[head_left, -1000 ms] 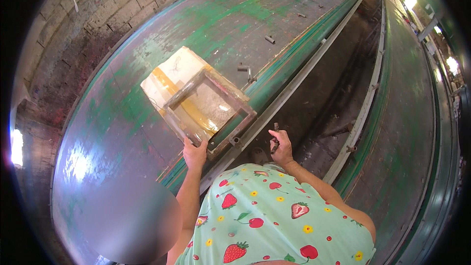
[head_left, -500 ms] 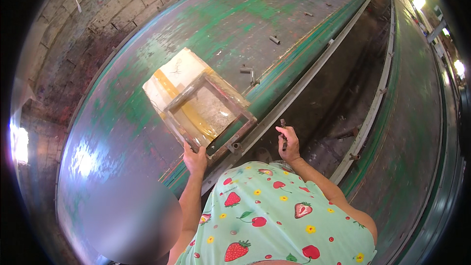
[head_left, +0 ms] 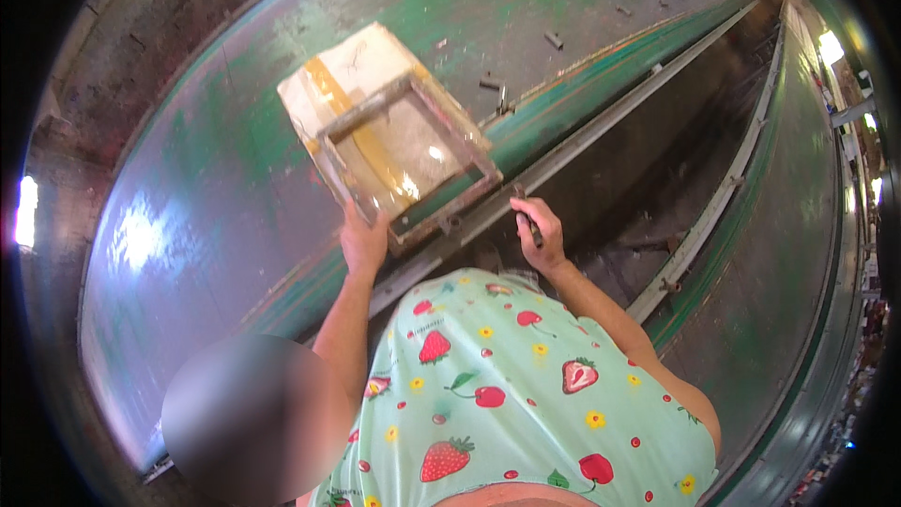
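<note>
A rectangular frame (head_left: 457, 125) with worn brown bars and a see-through mesh or sheet stands tilted over the long table. Below and behind it shows a white board (head_left: 375, 54) with a yellowish tape strip. My left hand (head_left: 364, 246) grips the frame's near left corner, fingers closed on its edge. A short dark rod (head_left: 536, 233) is in my right hand (head_left: 549, 237), whose fingers are wrapped round it. That hand is just right of the frame's near right corner, over the table-side rail; it appears apart from the frame.
The long table (head_left: 216, 216) has worn green and grey paint. A metal rail (head_left: 601, 115) with small stubs runs along its near side. Metal pieces (head_left: 490, 82) and a short tube (head_left: 554, 39) lie beyond the frame. A dark aisle separates a second long table (head_left: 751, 291) on the right.
The head view has shifted, so the table and frame sit higher in the picture. My right hand has come closer to the frame's near right corner with the rod. My left hand keeps its grip.
</note>
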`<state>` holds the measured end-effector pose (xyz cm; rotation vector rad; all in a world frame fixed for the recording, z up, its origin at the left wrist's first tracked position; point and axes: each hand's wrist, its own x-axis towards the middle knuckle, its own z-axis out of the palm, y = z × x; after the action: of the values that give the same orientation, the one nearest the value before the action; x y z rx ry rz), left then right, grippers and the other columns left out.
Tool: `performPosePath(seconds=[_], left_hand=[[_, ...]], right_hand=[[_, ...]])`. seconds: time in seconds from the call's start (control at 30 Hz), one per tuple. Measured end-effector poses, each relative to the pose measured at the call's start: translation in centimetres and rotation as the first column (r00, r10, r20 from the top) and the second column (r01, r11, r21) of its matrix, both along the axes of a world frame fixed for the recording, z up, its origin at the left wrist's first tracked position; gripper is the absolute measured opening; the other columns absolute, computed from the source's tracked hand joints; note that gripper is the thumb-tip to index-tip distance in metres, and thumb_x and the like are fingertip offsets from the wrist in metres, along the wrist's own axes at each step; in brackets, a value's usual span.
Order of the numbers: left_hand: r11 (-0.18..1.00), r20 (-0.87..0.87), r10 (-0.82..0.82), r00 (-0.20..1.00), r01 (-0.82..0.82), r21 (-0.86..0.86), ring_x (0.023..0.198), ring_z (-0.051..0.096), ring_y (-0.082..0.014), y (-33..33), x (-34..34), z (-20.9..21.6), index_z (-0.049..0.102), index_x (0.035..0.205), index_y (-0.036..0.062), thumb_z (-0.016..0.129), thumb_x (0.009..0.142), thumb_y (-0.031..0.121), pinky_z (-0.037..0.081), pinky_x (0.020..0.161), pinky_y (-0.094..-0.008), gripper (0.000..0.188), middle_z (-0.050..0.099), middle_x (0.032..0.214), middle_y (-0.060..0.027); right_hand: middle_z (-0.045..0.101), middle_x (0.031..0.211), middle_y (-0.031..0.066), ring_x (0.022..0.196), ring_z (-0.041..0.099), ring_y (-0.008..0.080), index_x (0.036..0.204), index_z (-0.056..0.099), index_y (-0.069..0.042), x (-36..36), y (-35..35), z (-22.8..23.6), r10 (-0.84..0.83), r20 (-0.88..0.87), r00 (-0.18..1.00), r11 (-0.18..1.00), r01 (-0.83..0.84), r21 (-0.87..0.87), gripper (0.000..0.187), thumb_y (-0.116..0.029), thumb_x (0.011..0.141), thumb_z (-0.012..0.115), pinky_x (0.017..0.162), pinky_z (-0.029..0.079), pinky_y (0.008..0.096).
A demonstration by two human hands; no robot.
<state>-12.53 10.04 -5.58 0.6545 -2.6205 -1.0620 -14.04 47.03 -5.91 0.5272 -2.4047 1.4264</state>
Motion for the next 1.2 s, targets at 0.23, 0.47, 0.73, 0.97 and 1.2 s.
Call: performPosePath(seconds=[0.23,0.47,0.73,0.97,1.2], left_hand=[[0.753,-0.279,-0.639,0.717,0.507,-0.419,0.134,0.068,-0.0407,2.5,1.7,4.4,0.065,0.159,0.0100,0.095,0.085,0.023,0.054,0.113,-0.0529,0.081,0.069,0.144,-0.0196],[0.563,-0.189,-0.825,0.532,0.799,-0.211,0.141,0.063,-0.0422,5.7,-1.3,2.3,0.075,0.138,0.0076,0.089,0.091,0.008,0.051,0.119,-0.0545,0.049,0.066,0.148,-0.0170],[0.567,-0.227,-0.820,0.526,0.803,-0.184,0.136,0.064,-0.0408,5.6,-1.4,1.1,0.076,0.131,0.0084,0.086,0.092,0.003,0.053,0.118,-0.0522,0.040,0.068,0.141,-0.0152],[0.586,-0.222,-0.807,0.548,0.792,-0.173,0.137,0.064,-0.0402,5.7,-1.2,1.1,0.076,0.131,0.0094,0.085,0.094,0.004,0.053,0.117,-0.0519,0.039,0.068,0.140,-0.0141],[0.583,-0.184,-0.810,0.556,0.798,-0.152,0.139,0.062,-0.0406,5.6,-1.2,1.0,0.077,0.135,0.0105,0.085,0.093,0.005,0.053,0.119,-0.0511,0.044,0.067,0.143,-0.0149]], right_hand=[[0.073,0.109,0.0170,0.092,0.075,0.0341,0.132,0.077,-0.004,3.8,-2.1,0.5,0.028,-0.032,0.999,0.999,-0.027,0.041,0.042,0.008,0.092,0.075,0.084,0.062,0.0416],[0.074,0.114,0.0191,0.099,0.076,0.0390,0.121,0.079,-0.005,6.9,-3.2,-0.5,0.001,0.045,0.999,0.996,-0.005,0.092,0.035,0.009,0.090,0.072,0.088,0.062,0.0436],[0.074,0.103,0.0135,0.096,0.075,0.0256,0.104,0.078,-0.001,4.6,-5.8,-2.4,-0.043,0.202,0.979,0.989,0.071,-0.134,0.016,0.005,0.093,0.067,0.084,0.059,0.0367],[0.074,0.102,0.0144,0.098,0.075,0.0329,0.098,0.076,-0.004,4.5,-6.6,-3.1,0.110,0.319,0.942,0.993,-0.087,-0.085,0.016,0.006,0.090,0.068,0.089,0.060,0.0429],[0.075,0.105,0.0162,0.100,0.076,0.0357,0.103,0.079,-0.004,6.0,-4.9,-3.5,0.068,0.279,0.958,0.997,-0.074,0.011,0.018,0.006,0.091,0.071,0.090,0.061,0.0438]])
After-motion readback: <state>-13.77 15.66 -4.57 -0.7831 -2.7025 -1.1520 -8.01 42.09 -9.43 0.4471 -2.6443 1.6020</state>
